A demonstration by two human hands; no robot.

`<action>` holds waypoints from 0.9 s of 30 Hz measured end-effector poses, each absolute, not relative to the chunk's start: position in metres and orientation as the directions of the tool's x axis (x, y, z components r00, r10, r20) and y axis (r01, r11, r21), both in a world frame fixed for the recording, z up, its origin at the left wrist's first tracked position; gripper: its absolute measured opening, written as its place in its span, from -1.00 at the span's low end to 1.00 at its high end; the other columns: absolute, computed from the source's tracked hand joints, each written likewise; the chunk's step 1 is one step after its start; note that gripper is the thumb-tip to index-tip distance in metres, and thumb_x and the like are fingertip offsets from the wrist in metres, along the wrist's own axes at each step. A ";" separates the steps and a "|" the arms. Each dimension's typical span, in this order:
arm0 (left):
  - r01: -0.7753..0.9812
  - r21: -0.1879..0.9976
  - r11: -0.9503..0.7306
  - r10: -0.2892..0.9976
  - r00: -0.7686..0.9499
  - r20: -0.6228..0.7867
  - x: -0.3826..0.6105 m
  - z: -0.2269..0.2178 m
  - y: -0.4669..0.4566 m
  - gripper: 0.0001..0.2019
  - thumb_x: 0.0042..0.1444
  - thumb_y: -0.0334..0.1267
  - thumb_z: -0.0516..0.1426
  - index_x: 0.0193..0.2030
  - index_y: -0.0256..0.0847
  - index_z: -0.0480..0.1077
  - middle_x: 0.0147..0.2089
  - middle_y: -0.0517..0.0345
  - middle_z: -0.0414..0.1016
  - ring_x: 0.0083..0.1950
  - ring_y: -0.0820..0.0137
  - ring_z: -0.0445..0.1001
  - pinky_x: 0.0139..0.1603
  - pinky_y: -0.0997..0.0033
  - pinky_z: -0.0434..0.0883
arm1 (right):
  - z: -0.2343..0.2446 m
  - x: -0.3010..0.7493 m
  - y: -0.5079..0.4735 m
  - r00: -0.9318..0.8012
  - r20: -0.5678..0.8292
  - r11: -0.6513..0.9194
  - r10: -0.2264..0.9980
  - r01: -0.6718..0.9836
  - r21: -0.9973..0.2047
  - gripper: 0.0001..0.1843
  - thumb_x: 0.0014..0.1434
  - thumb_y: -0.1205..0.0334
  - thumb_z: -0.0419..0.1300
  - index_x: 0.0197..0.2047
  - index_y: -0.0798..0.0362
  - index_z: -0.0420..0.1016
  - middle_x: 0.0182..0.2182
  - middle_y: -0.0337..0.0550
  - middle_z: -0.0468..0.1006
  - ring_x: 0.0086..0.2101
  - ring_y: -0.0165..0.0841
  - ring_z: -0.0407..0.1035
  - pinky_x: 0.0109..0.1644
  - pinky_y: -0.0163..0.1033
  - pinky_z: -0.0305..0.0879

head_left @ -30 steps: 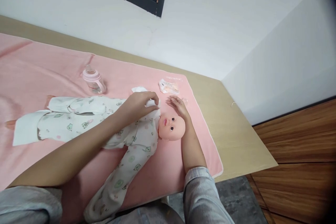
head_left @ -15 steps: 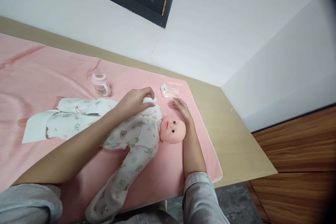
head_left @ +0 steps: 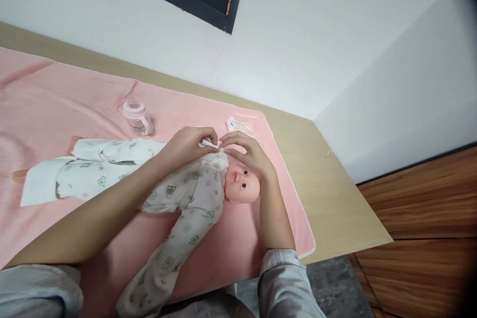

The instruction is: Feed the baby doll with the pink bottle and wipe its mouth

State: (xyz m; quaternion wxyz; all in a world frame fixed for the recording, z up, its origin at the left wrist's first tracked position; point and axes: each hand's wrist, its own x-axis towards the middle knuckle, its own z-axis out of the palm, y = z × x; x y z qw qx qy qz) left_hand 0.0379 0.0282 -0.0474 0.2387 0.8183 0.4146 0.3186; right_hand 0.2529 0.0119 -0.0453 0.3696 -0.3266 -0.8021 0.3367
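Observation:
A baby doll (head_left: 243, 188) lies on its back, its head toward the right, in a white patterned top (head_left: 203, 184) and matching trousers (head_left: 87, 173). Over its far shoulder, my left hand (head_left: 192, 144) is closed on white cloth (head_left: 209, 144), which looks like part of the top. From the right, my right hand (head_left: 248, 151) reaches past the doll's head, thumb and fingertips pinched on the same cloth beside my left fingers. One patterned sleeve (head_left: 171, 253) stretches toward me over the blanket's near edge. The doll's far arm is hidden.
A pink blanket (head_left: 208, 273) covers much of the wooden table (head_left: 335, 218). A pink-topped baby bottle (head_left: 137, 117) stands beyond the doll's legs. Behind my right hand lies a small clear packet (head_left: 238, 125). A wall with a dark-framed window (head_left: 208, 5) borders the far side.
My right hand has moved left from beside the doll's head and closed on the white cloth. My left hand keeps its hold there.

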 end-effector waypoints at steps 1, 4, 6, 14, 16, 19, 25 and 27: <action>0.518 0.657 -0.549 0.826 0.455 0.332 0.038 -0.047 0.027 -0.81 0.05 -0.11 0.15 -0.31 -0.15 0.49 -0.27 0.20 0.59 -0.23 0.29 0.51 -0.21 0.38 0.33 | -0.043 0.249 0.008 -0.524 0.383 0.585 0.761 0.299 -0.754 -0.78 0.22 0.04 0.17 -0.14 -0.14 0.58 -0.04 -0.18 0.49 0.06 -0.32 0.35 0.28 -0.07 0.22; 0.474 0.659 -0.583 0.803 0.458 0.381 0.039 -0.044 0.022 -0.82 0.07 -0.13 0.14 -0.32 -0.15 0.52 -0.27 0.21 0.60 -0.24 0.32 0.50 -0.19 0.38 0.35 | -0.037 0.243 0.001 -0.519 0.412 0.629 0.749 0.362 -0.688 -0.80 0.25 0.07 0.15 -0.15 -0.15 0.58 -0.09 -0.18 0.50 0.00 -0.33 0.38 0.21 -0.10 0.29; 0.432 0.667 -0.607 0.785 0.459 0.417 0.039 -0.042 0.019 -0.83 0.08 -0.15 0.16 -0.32 -0.16 0.54 -0.25 0.20 0.59 -0.22 0.32 0.51 -0.18 0.39 0.36 | -0.035 0.242 -0.002 -0.506 0.431 0.643 0.747 0.388 -0.660 -0.82 0.25 0.10 0.16 -0.17 -0.14 0.58 -0.14 -0.19 0.50 -0.05 -0.33 0.40 0.14 -0.13 0.33; 0.356 0.666 -0.656 0.742 0.466 0.482 0.035 -0.041 0.018 -0.85 0.12 -0.17 0.18 -0.35 -0.07 0.58 -0.11 0.23 0.58 -0.09 0.32 0.53 0.00 0.39 0.39 | -0.029 0.247 -0.008 -0.500 0.391 0.622 0.773 0.470 -0.627 -0.94 0.17 0.21 0.24 -0.25 -0.07 0.53 -0.20 -0.22 0.51 -0.12 -0.34 0.42 0.02 -0.16 0.35; 0.371 0.663 -0.650 0.750 0.456 0.480 0.034 -0.041 0.018 -0.84 0.12 -0.15 0.18 -0.35 -0.07 0.59 -0.05 0.22 0.57 -0.04 0.30 0.51 0.03 0.36 0.40 | -0.029 0.248 -0.008 -0.491 0.383 0.612 0.782 0.492 -0.620 -0.97 0.16 0.21 0.25 -0.29 -0.06 0.52 -0.19 -0.21 0.51 -0.12 -0.34 0.41 0.02 -0.16 0.35; 0.391 0.652 -0.650 0.752 0.455 0.477 0.032 -0.039 0.018 -0.83 0.13 -0.13 0.17 -0.35 -0.07 0.59 0.04 0.21 0.53 0.03 0.27 0.48 0.08 0.33 0.39 | -0.030 0.248 -0.007 -0.487 0.393 0.619 0.780 0.504 -0.603 -0.96 0.17 0.22 0.23 -0.27 -0.05 0.51 -0.17 -0.20 0.50 -0.10 -0.33 0.41 0.04 -0.15 0.34; 0.402 0.626 -0.668 0.737 0.479 0.478 0.030 -0.037 0.017 -0.77 0.15 -0.07 0.14 -0.36 -0.05 0.60 0.08 0.22 0.50 0.04 0.25 0.47 0.11 0.27 0.37 | -0.029 0.242 -0.010 -0.475 0.422 0.634 0.773 0.535 -0.558 -0.88 0.17 0.21 0.25 -0.18 -0.05 0.50 -0.05 -0.15 0.47 0.03 -0.31 0.36 0.14 -0.13 0.30; 0.419 0.611 -0.672 0.733 0.492 0.469 0.027 -0.036 0.019 -0.78 0.14 -0.04 0.15 -0.31 -0.04 0.59 0.09 0.21 0.49 0.08 0.22 0.45 0.12 0.25 0.37 | -0.028 0.241 -0.011 -0.466 0.413 0.622 0.782 0.556 -0.551 -0.93 0.18 0.18 0.24 -0.26 -0.03 0.50 -0.04 -0.14 0.48 0.03 -0.31 0.36 0.15 -0.12 0.30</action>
